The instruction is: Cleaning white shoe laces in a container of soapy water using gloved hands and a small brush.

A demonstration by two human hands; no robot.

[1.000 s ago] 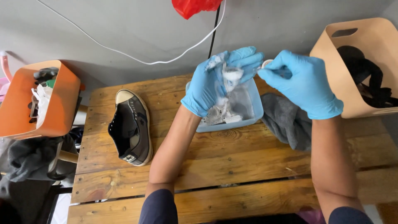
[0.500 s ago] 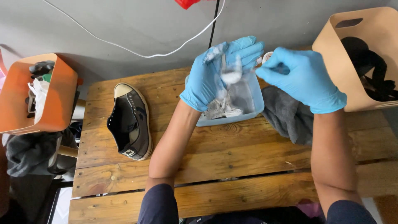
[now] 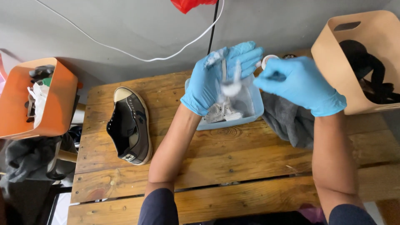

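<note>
Both hands wear blue gloves. My left hand (image 3: 214, 79) is raised over a clear plastic tub (image 3: 255, 109) and grips wet white laces (image 3: 230, 85) that hang down toward it. My right hand (image 3: 302, 85) is level with it on the right. Its fingers are pinched toward the same laces, and that end is blurred. More white laces lie in the tub (image 3: 223, 112). A dark low sneaker with a white toe cap and no laces (image 3: 129, 125) lies on the wooden table (image 3: 233, 166), left of my left arm.
A grey cloth (image 3: 287, 121) lies right of the tub under my right forearm. An orange bin (image 3: 41, 106) with odds and ends stands off the table's left side. A tan bin (image 3: 358, 62) holding black items stands at the right. A small white round thing (image 3: 267, 59) sits at the table's back edge.
Both hands stay over the tub with small rubbing movements on the laces. The view has shifted slightly, so the table and bins sit a little lower and more to the left.
</note>
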